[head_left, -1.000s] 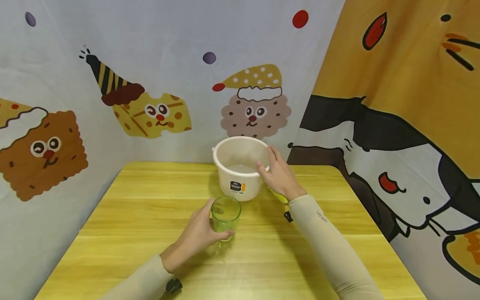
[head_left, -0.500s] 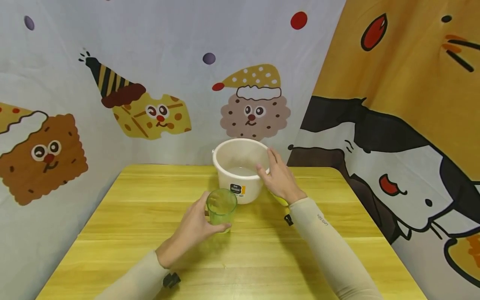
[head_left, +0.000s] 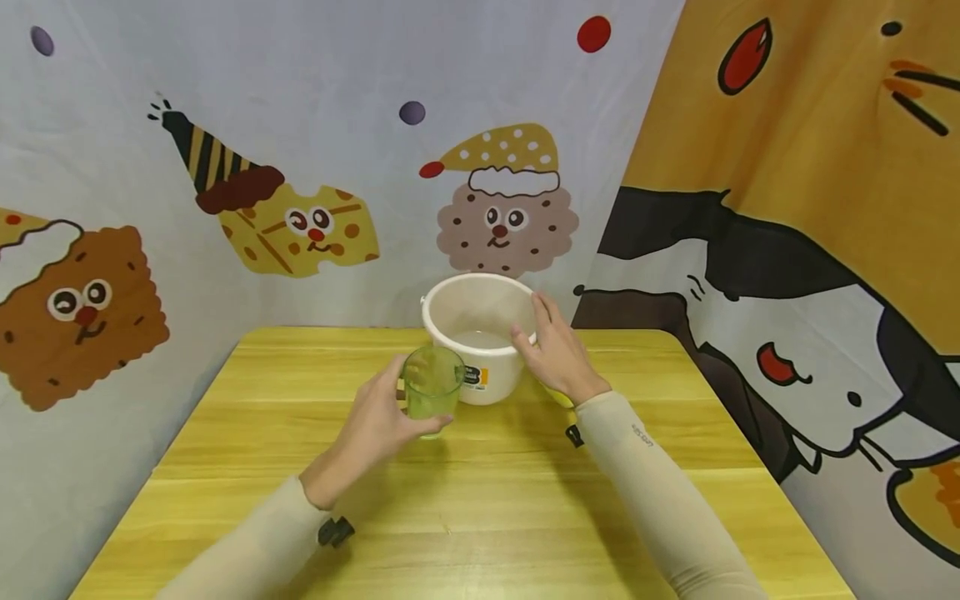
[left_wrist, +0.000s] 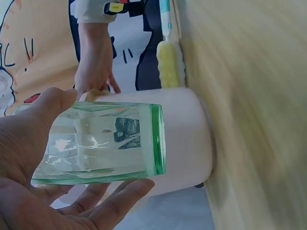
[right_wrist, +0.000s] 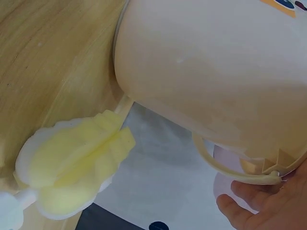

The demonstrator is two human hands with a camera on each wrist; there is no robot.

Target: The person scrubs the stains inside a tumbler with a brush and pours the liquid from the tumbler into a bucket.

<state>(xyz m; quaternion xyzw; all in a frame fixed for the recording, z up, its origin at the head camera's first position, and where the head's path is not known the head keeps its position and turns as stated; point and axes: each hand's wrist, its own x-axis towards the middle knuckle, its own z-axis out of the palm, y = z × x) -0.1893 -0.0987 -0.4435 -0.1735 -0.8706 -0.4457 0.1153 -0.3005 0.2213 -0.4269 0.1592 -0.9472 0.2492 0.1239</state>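
A clear green drinking glass (head_left: 433, 392) is in my left hand (head_left: 367, 425), with the thumb on one side and the fingers on the other. In the head view it is just in front of the white bucket (head_left: 504, 375) and covers part of its label. The left wrist view shows the glass (left_wrist: 100, 143) raised off the table. My right hand (head_left: 558, 354) grips the bucket's right rim, thumb inside. A paler patch lies at the bucket's bottom; whether it is water, I cannot tell. Near the bucket's handle, the right fingers (right_wrist: 235, 211) show in the right wrist view.
A brush with a yellow and white sponge head (right_wrist: 79, 165) lies on the table right of the bucket, mostly hidden under my right arm in the head view. The wooden table (head_left: 465, 533) ends at a cartoon-printed cloth (head_left: 337, 108) behind and at the sides.
My left hand has lifted the glass and carried it away from me and slightly left, up to the bucket's front. The right hand stays on the bucket's rim.
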